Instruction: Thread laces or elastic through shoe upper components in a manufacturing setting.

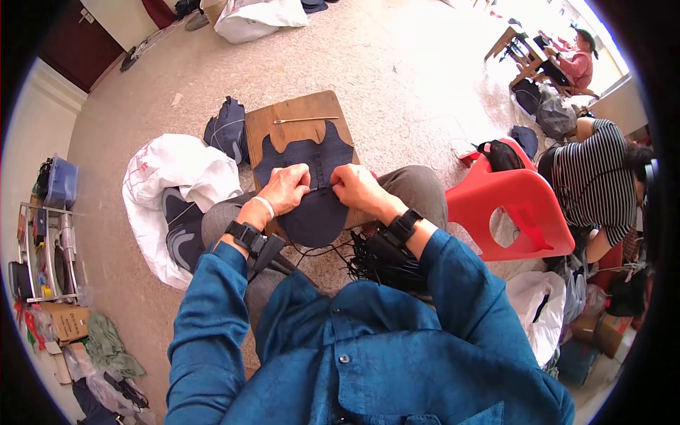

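A dark navy shoe upper (pixel 312 177) lies flat on a brown wooden board (pixel 290 117) resting across my knees. My left hand (pixel 285 188) pinches the upper from the left side. My right hand (pixel 356 188) grips it from the right, and the two hands meet at a thin thread or seam in the middle. Both wrists wear black straps. Long metal tweezers (pixel 306 120) lie near the board's far edge. A bundle of black cords (pixel 379 263) hangs under my right forearm.
A white sack (pixel 177 173) holding dark shoe uppers (pixel 183 227) sits on the floor at my left, with another stack of uppers (pixel 227 129) behind it. A red plastic chair (pixel 510 205) stands at my right, beside a person in a striped top (pixel 595 180). Shelving (pixel 42 248) lines the left wall.
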